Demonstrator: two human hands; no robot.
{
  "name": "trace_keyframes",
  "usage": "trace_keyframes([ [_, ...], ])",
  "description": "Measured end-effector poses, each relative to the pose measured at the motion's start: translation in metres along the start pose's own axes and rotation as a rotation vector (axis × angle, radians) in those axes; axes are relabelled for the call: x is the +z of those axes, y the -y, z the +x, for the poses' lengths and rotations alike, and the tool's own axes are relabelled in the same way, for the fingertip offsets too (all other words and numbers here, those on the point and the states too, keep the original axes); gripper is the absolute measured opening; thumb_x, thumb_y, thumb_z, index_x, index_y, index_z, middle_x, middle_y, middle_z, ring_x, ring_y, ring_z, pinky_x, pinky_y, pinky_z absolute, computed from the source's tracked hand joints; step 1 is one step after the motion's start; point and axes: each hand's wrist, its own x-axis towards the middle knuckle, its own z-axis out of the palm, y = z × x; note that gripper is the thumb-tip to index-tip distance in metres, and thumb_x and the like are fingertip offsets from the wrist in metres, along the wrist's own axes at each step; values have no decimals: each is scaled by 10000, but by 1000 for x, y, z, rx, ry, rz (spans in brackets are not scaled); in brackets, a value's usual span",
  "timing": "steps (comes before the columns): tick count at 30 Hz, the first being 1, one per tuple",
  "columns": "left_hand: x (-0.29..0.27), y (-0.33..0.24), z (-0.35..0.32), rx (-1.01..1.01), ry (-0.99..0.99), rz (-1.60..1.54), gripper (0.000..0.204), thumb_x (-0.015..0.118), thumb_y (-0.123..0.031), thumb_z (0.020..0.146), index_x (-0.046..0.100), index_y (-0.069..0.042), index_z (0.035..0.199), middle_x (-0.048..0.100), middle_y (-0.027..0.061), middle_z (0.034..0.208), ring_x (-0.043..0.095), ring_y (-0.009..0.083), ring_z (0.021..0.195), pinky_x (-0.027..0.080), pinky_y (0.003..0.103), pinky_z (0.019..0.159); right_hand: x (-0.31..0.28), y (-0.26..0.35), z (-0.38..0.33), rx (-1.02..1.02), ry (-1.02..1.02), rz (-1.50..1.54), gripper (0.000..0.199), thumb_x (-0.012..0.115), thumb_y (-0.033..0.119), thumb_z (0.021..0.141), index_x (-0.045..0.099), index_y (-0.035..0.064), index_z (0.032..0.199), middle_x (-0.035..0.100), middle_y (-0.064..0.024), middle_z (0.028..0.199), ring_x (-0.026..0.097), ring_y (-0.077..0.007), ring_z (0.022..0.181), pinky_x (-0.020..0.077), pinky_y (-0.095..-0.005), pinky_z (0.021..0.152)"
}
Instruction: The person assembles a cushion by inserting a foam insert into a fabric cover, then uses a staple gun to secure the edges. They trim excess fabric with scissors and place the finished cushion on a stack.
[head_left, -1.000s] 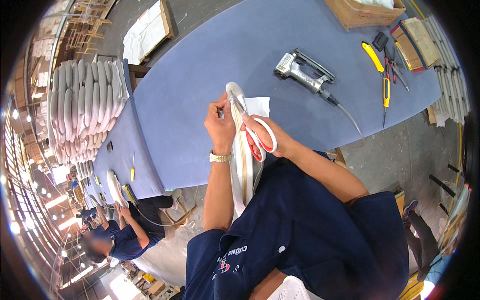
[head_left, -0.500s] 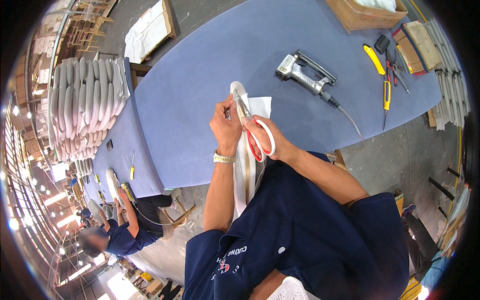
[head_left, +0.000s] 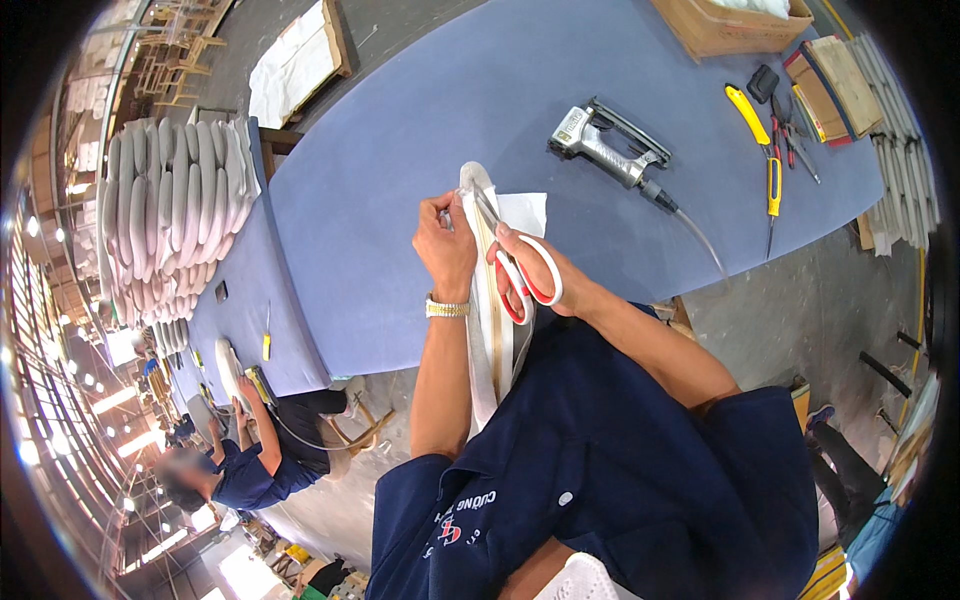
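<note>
A long, narrow upholstered piece point(head_left: 481, 378) in light grey fabric lies lengthwise in front of me, from the table to my body. Near its rounded far end, my left hand point(head_left: 445, 248) pinches the fabric edge between thumb and fingers. My right hand point(head_left: 562, 282) grips scissors point(head_left: 487, 208) with white and red handles. Their blades are parted and point at the fabric beside my left fingertips. A loose flap of white cloth point(head_left: 525, 210) sticks out to the right of the piece. My fingers hide part of the fabric edge.
A staple gun point(head_left: 605, 150) with an air hose lies right of centre on the blue table point(head_left: 380, 130). Farther right are a yellow cutter point(head_left: 747, 115), a yellow-handled screwdriver point(head_left: 774, 185), pliers point(head_left: 793, 140) and a cardboard box point(head_left: 735, 30). A co-worker point(head_left: 255, 470) sits at left near stacked grey cushions point(head_left: 170, 190).
The scissors' handles have spread and the blades have parted. My right hand has shifted slightly right, and my left hand has turned a little at the fabric edge.
</note>
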Motion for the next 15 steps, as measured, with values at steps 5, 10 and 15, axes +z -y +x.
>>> trace_keyframes([
  [5,0,0,-4,10,17,-65,148,684,-137,971,674,10,977,768,128,933,644,141,706,515,319,635,-1,1,5,-19,-15,-1,585,427,575,1068,536,4,1000,564,-77,632,545,-172,406,457,-310,379],
  [10,8,3,-6,86,5,-97,105,684,-108,965,666,-5,974,769,140,957,728,234,780,562,347,701,-2,4,3,-48,-62,-176,546,439,525,1083,538,-6,1003,542,-61,611,513,-172,384,422,-317,359],
  [15,12,-2,-6,64,37,-68,104,685,-107,964,659,-8,984,773,149,981,751,268,825,576,362,715,-3,9,4,-16,-125,-204,451,477,433,1089,577,11,965,528,-32,618,486,-132,399,396,-291,366],
])
